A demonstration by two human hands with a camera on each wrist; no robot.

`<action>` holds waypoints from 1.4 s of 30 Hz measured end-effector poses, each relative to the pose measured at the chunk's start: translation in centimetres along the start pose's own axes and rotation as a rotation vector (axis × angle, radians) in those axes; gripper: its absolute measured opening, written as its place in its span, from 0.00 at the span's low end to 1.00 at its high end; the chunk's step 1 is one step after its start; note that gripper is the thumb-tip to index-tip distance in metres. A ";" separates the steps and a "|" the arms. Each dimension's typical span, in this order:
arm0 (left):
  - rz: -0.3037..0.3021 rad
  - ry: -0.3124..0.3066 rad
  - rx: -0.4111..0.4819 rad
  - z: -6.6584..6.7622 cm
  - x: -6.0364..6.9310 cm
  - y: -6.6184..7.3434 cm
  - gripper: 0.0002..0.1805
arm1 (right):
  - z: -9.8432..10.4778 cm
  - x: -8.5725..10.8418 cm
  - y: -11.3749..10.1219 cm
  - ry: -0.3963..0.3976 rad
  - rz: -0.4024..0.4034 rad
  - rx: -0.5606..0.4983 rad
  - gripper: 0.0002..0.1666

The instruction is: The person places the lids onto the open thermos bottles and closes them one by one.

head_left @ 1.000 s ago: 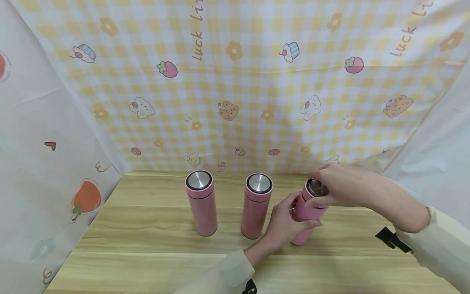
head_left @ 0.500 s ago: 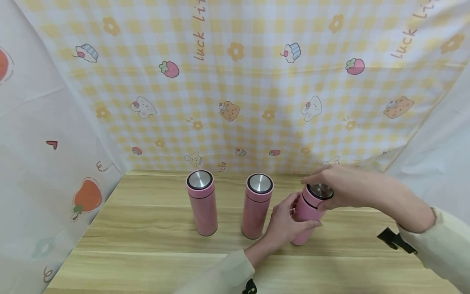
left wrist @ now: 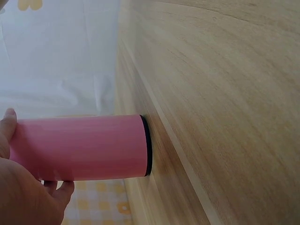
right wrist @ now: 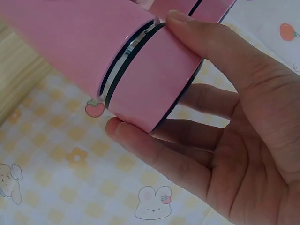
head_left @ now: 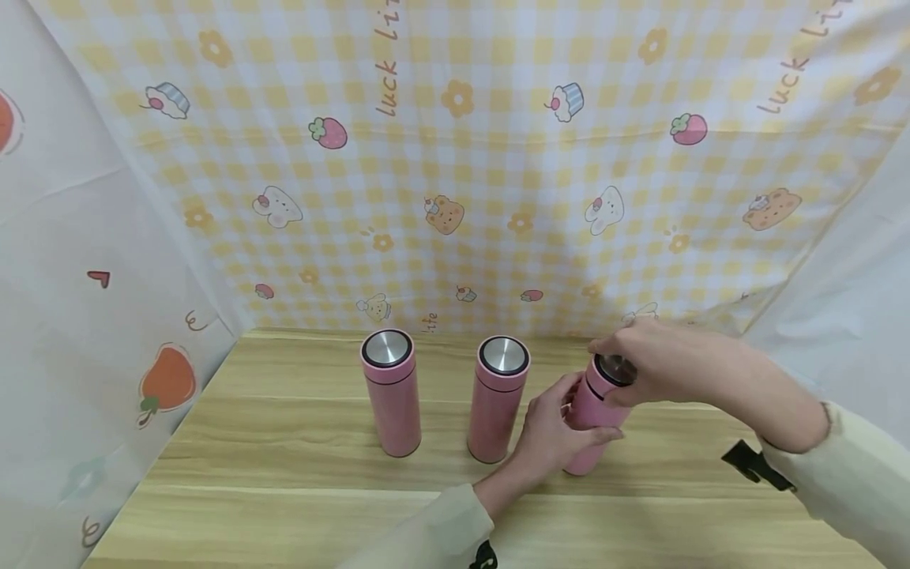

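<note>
The rightmost pink thermos bottle stands on the wooden table. My left hand grips its body, thumb on the near side and fingers around the far side; in the left wrist view, the black-edged base of the bottle meets the tabletop. Up top, my right hand pinches the pink lid between thumb and fingers. In the right wrist view a narrow gap between lid and body shows a silvery metal neck. The palm partly covers the lid's steel top in the head view.
Two matching thermos bottles with lids on, a middle one and a left one, stand upright to the left. A yellow checked cloth hangs behind the wooden table. White cloth lines the left side.
My right hand has turned back and forth around the lid, shifting its fingers and wrist slightly. The left hand and the other bottles have stayed in place.
</note>
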State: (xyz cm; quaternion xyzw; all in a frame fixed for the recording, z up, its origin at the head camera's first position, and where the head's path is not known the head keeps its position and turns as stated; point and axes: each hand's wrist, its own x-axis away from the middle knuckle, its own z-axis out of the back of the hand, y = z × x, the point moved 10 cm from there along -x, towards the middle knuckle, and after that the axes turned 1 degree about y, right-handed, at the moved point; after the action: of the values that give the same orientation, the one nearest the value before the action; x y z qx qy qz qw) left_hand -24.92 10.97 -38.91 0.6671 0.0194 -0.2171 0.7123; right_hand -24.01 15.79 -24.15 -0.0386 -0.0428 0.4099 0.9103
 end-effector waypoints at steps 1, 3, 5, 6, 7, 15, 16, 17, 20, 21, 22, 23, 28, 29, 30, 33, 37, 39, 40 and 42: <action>-0.001 0.000 0.004 0.0 0.0 0.0 0.38 | 0.0 0.0 0.0 0.007 0.003 0.004 0.20; -0.003 0.000 0.010 0.0 0.1 0.0 0.38 | 0.1 -0.1 -0.1 0.029 0.013 0.019 0.14; -0.005 0.001 0.011 0.0 0.1 0.1 0.38 | 0.2 -0.2 -0.2 0.054 0.017 0.029 0.16; -0.006 0.002 0.010 0.0 0.1 0.1 0.38 | 0.3 -0.2 -0.2 0.068 0.016 0.039 0.17; -0.006 0.004 0.010 0.1 0.1 0.2 0.38 | 0.3 -0.2 -0.1 0.080 0.011 0.054 0.19; -0.005 0.013 0.022 0.1 0.1 0.3 0.37 | 0.5 -0.3 0.4 0.196 -0.056 0.162 0.32; -0.004 0.013 0.024 0.1 0.1 0.3 0.36 | 0.4 -0.3 0.4 0.207 -0.064 0.171 0.34; -0.005 0.012 0.023 0.1 0.2 0.4 0.36 | 0.5 -0.3 0.4 0.218 -0.066 0.182 0.35; -0.006 0.009 0.020 0.1 0.2 0.4 0.35 | 0.4 -0.2 0.3 0.229 -0.066 0.222 0.36; -0.006 0.008 0.020 0.1 0.2 0.4 0.35 | 0.4 -0.2 0.3 0.229 -0.070 0.227 0.37; -0.008 0.007 0.022 0.1 0.2 0.4 0.35 | 0.4 -0.2 0.4 0.223 -0.076 0.228 0.37; -0.010 0.005 0.023 0.1 0.2 0.5 0.35 | 0.3 -0.3 0.5 0.212 -0.083 0.221 0.37; -0.017 -0.001 0.024 0.1 0.3 0.6 0.36 | 0.1 0.1 1.5 0.140 -0.146 0.146 0.32; -0.015 -0.001 0.023 0.1 0.3 0.6 0.37 | 0.0 0.2 1.7 0.128 -0.141 0.122 0.30; -0.012 0.000 0.020 0.1 0.3 0.5 0.37 | 0.1 0.3 1.7 0.123 -0.125 0.096 0.29; 0.002 0.004 0.009 0.1 0.2 0.3 0.37 | 0.3 0.8 1.7 0.107 -0.030 0.019 0.34; 0.021 0.009 -0.001 0.1 0.2 0.1 0.38 | 0.5 1.5 1.3 0.071 0.099 -0.060 0.44; 0.021 0.010 0.003 0.1 0.1 0.1 0.38 | 0.5 1.7 0.9 0.053 0.153 -0.073 0.42; 0.017 0.011 0.004 0.1 0.1 0.1 0.38 | 0.4 1.7 0.6 0.054 0.186 -0.066 0.41; 0.008 0.013 0.008 0.1 0.1 0.1 0.38 | 0.3 1.8 0.3 0.055 0.226 -0.058 0.41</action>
State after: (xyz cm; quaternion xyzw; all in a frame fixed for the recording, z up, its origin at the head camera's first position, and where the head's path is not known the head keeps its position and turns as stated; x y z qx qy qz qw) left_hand -24.77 10.84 -38.83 0.6713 0.0203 -0.2100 0.7105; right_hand -23.11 17.32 -23.80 -0.0809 -0.0251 0.5071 0.8577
